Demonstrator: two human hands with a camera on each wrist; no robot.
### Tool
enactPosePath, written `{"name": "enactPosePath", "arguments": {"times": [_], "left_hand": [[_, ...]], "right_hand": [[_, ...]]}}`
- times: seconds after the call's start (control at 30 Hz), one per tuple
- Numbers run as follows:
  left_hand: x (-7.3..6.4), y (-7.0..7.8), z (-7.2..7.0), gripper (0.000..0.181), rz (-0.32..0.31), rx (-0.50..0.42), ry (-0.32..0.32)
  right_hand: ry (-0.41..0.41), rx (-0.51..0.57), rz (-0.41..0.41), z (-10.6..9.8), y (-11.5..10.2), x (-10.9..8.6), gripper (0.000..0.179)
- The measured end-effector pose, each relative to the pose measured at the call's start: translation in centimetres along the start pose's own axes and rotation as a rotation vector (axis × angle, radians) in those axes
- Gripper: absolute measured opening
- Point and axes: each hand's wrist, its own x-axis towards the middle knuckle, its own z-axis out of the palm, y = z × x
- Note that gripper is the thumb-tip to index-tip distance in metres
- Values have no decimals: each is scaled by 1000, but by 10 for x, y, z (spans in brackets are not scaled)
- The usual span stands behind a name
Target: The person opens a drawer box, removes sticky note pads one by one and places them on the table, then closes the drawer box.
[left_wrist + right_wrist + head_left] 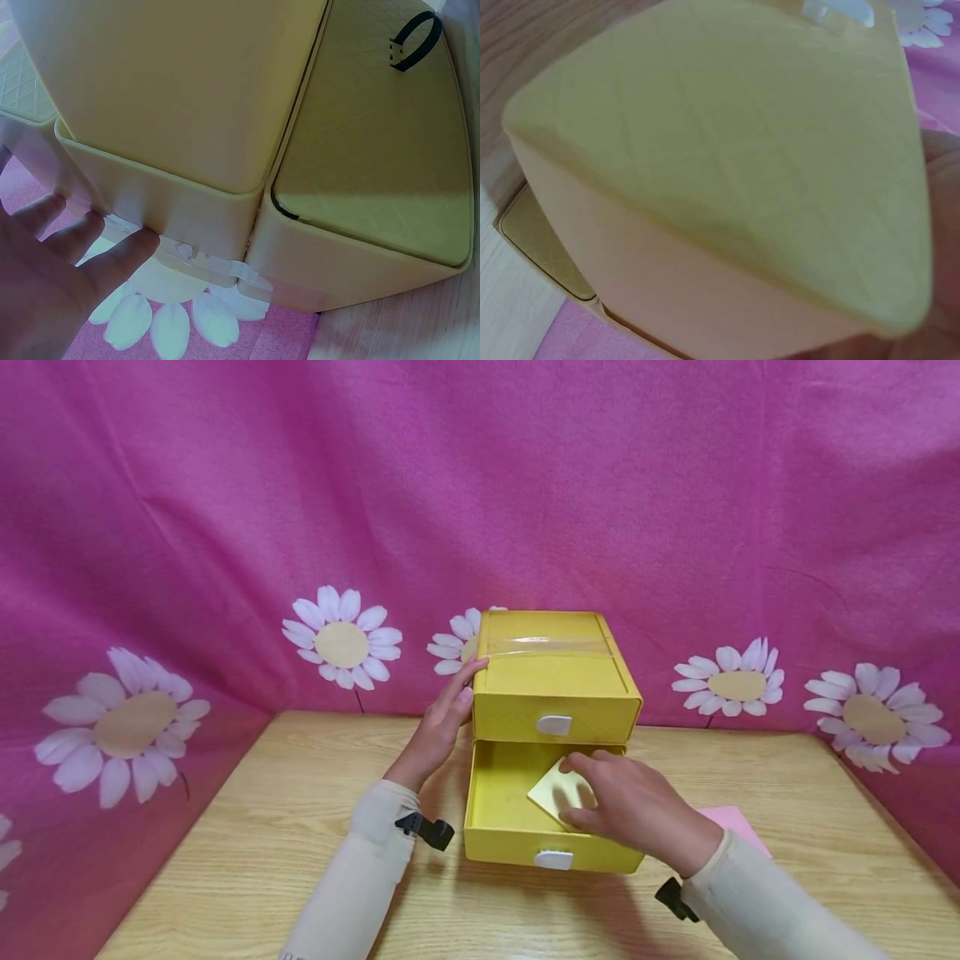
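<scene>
Right hand [637,802]: your thumb and bent fingers are arching, apart, over the flat, straight-edged yellow note [543,794] inside the lower drawer [498,847]; whether they are pinching it, I cannot tell. Left hand [441,727]: your nearly straight fingers are lying spread against the side of the box [547,675]. Box: yellow, smooth-sided, its diamond-embossed fronts bearing white, round-ended tabs [553,860]; clear, glossy tape [543,646] is crossing its top. Pink paper [744,828]: flat, lying rightward, partly behind your pale sleeve [757,889]. Table [240,860]: wood-grained. Cloth [525,485]: magenta, creasing softly, showing daisies [342,645].
</scene>
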Motion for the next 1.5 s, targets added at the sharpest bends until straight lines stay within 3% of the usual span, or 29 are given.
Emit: {"name": "enactPosePath", "arguments": {"times": [0.33,0.43,0.8,1.1,1.33,1.5], "left_hand": [[0,1,1,47,-7,21,-3],[0,1,1,47,-8,22,-2],[-2,0,1,47,-19,32,3],[-2,1,2,47,-6,26,7],[-1,1,2,46,-6,15,9],[-2,1,2,46,-8,18,8]], "right_hand": [[-111,-68,58,0,-1,10,42],[-132,-92,70,2,-2,14,33],[-153,-99,47,13,2,19,37],[-225,-101,52,11,0,18,37],[-255,-137,58,12,-1,20,48],[-245,-131,51,11,-2,21,38]]}}
